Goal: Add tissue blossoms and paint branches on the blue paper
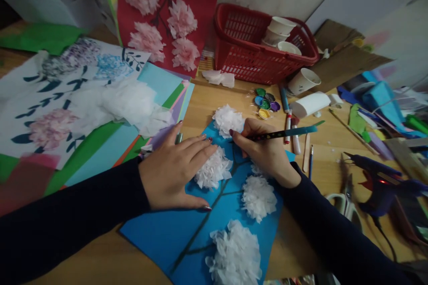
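Observation:
A blue sheet [197, 220] lies on the table, with a dark branch [203, 220] drawn across it and several white paper flowers [259, 198] on it. My left hand [175, 169] rests spread over the sheet's left side, its fingers against one ruffled white flower [214, 169]. Closed in a writing grip, my right hand [262, 149] holds a slim dark pen-like tool [276, 135] with gold patterns and a teal end. Its working tip is by the sheet's upper part, below the top flower [228, 121]; my fingers partly hide that spot.
Behind stand a red basket [264, 60] with paper cups and a red panel [210, 4] with pink flowers. Paint pots [264, 103] sit beyond the sheet. Scissors [346, 202] and a glue gun [381, 180] with a lit red light lie right; white tissue [125, 100] lies left.

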`<state>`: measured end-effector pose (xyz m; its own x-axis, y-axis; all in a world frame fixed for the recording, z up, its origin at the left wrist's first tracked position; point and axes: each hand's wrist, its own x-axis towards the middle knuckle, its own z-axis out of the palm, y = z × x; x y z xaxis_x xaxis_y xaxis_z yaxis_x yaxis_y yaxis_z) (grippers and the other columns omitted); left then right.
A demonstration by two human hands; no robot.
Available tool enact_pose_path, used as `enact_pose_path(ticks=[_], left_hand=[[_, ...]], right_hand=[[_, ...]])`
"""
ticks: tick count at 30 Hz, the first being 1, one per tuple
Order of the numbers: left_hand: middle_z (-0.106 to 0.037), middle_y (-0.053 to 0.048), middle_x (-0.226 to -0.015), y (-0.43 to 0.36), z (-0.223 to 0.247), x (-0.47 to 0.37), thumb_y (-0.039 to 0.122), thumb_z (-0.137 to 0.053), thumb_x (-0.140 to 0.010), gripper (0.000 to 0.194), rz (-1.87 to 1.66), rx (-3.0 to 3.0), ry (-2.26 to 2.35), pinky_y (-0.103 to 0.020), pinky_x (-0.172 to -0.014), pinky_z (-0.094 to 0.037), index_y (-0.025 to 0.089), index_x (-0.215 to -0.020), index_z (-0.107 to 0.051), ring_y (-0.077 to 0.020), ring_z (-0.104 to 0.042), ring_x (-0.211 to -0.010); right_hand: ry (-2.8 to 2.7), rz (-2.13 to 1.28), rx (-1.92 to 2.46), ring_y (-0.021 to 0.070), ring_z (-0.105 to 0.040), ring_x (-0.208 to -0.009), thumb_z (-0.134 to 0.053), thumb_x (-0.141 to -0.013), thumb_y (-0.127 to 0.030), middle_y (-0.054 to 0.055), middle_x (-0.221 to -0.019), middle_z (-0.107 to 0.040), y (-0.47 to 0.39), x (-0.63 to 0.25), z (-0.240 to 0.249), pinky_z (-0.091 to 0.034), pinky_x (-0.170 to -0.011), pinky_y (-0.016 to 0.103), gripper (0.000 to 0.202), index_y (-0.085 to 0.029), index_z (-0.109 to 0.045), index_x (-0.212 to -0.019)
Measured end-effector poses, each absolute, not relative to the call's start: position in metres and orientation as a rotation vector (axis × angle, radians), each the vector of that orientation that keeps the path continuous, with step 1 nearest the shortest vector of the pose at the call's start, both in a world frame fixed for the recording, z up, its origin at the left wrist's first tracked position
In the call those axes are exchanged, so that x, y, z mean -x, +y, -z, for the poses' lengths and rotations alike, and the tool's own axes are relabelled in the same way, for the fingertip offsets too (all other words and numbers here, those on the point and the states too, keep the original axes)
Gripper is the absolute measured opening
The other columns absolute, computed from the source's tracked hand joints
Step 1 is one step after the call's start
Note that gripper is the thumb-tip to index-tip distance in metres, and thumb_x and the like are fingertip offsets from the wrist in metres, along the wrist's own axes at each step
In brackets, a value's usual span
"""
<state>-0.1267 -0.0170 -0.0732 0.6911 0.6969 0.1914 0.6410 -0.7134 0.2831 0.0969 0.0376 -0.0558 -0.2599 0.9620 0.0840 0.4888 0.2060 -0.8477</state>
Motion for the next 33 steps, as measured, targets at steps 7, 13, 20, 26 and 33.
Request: enact_pose_path(ticks=[7,13,20,26,33], left_hand=[[-0.049,-0.02,-0.142,-0.016,0.072,0.1271,0.075,-0.049,-0.076,0.091,-0.429,-2.71,1.061,-0.061,-0.114,-0.004,0.011,-0.14,-0.038,-0.0333,-0.044,-0.132],[-0.05,-0.02,-0.141,-0.0158,0.0721,0.1273,0.074,-0.051,-0.075,0.089,-0.431,-2.741,1.057,-0.062,-0.114,-0.005,0.013,-0.139,-0.042,-0.0345,-0.046,-0.129],[-0.05,-0.019,-0.141,-0.0161,0.0706,0.1276,0.073,-0.052,-0.076,0.087,-0.416,-2.743,1.052,-0.062,-0.114,-0.008,0.014,-0.14,-0.042,-0.0345,-0.046,-0.129],[-0.049,-0.019,-0.141,-0.016,0.0714,0.1276,0.072,-0.053,-0.076,0.087,-0.415,-2.738,1.056,-0.063,-0.114,-0.007,0.014,-0.139,-0.043,-0.0352,-0.046,-0.129],[-0.05,-0.02,-0.141,-0.0159,0.0701,0.1274,0.072,-0.053,-0.076,0.087,-0.422,-2.763,1.046,-0.061,-0.115,-0.006,0.011,-0.137,-0.044,-0.0337,-0.047,-0.129]], right_hand=[[-1.85,-0.969,1.362,0.007,-0.041,-0.037,-0.064,-0.083,-0.032,-0.006,-0.041,-0.048,0.0361,-0.0954,0.0553,-0.029,-0.039,0.021,0.035,-0.022,-0.04,-0.059],[-1.867,-0.959,1.358,0.0068,-0.041,-0.036,-0.063,-0.084,-0.033,-0.006,-0.041,-0.048,0.0369,-0.0953,0.056,-0.029,-0.039,0.02,0.035,-0.022,-0.04,-0.059],[-1.873,-0.969,1.348,0.0077,-0.044,-0.038,-0.064,-0.084,-0.033,-0.006,-0.043,-0.048,0.0366,-0.0957,0.0592,-0.03,-0.04,0.021,0.034,-0.022,-0.041,-0.062],[-1.892,-0.953,1.348,0.0076,-0.044,-0.037,-0.063,-0.084,-0.035,-0.006,-0.042,-0.049,0.0361,-0.0965,0.0593,-0.031,-0.04,0.021,0.034,-0.022,-0.04,-0.061],[-1.866,-0.99,1.352,0.0069,-0.045,-0.036,-0.063,-0.083,-0.03,-0.007,-0.042,-0.046,0.0361,-0.0941,0.0564,-0.031,-0.038,0.02,0.034,-0.021,-0.041,-0.06]])
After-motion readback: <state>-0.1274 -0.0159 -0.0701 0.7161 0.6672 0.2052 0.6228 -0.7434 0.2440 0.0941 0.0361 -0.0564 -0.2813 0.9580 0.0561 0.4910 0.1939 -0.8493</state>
